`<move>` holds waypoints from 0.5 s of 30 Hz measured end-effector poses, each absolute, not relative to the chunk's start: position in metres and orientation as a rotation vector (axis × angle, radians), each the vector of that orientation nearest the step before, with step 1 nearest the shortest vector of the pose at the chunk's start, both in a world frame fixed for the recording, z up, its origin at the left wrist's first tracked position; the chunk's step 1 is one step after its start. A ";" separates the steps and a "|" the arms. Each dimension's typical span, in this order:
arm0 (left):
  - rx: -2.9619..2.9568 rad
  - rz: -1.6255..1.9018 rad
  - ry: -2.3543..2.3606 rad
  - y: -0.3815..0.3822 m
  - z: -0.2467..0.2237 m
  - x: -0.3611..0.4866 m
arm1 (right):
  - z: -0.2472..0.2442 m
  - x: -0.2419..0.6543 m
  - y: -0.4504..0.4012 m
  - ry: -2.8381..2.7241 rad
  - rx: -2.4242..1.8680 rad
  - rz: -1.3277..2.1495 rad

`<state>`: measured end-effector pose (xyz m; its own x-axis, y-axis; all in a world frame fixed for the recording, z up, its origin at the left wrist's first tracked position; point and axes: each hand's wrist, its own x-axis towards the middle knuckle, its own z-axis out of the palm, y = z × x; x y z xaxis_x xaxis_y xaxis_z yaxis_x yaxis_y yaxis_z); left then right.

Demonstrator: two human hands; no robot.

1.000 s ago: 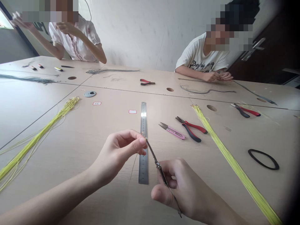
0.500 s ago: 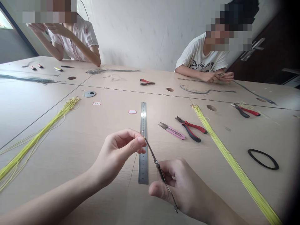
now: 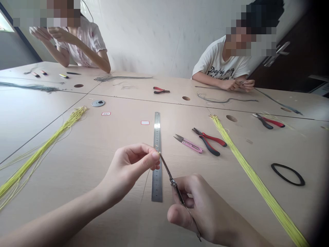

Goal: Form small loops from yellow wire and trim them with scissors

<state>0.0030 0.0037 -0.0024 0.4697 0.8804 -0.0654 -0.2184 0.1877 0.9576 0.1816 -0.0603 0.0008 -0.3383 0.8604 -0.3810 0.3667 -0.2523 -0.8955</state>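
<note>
**Left hand point(image 3: 128, 168) and right hand point(image 3: 195, 209) hold a thin dark cord point(image 3: 167, 169) taut above a steel ruler point(image 3: 157, 185)**

The left thumb and fingertips are closed in a tight pinch on a small metal ring point(image 3: 156, 148) at the cord's upper end. The right hand is closed around the cord's lower length, with a small metal fitting point(image 3: 173, 182) showing just above the fingers. The cord runs diagonally between the hands, over the ruler's edge. On the pale wood table point(image 3: 77, 216), pink-handled thread snips point(image 3: 189, 145) and red-and-black pliers point(image 3: 208, 142) lie just right of the ruler. A long yellow thread bundle point(image 3: 257, 181) stretches along the right, a second yellow thread bundle point(image 3: 33, 168) along the left, and a black rubber ring point(image 3: 282, 166) lies at far right.

Farther off are a round cable hole point(image 3: 231, 118) in the tabletop, with nothing visible in it, and a metal grommet disc point(image 3: 98, 103) lying loose. Across the table, a co-worker in a white T-shirt point(image 3: 218, 61) grips grey wire point(image 3: 226, 100) in both hands point(image 3: 238, 85). Another co-worker in a pale blouse point(image 3: 84, 44) has both hands raised point(image 3: 51, 34) above the table.
</note>
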 end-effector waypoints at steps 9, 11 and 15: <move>1.113 0.859 0.741 0.003 -0.001 0.002 | 0.001 0.182 -0.061 -1.562 -1.511 1.648; 1.115 0.861 0.748 0.003 -0.001 0.002 | 0.001 0.182 -0.061 -1.567 -1.515 1.643; 1.123 0.866 0.759 0.004 0.000 0.002 | 0.002 0.181 -0.061 -1.570 -1.530 1.625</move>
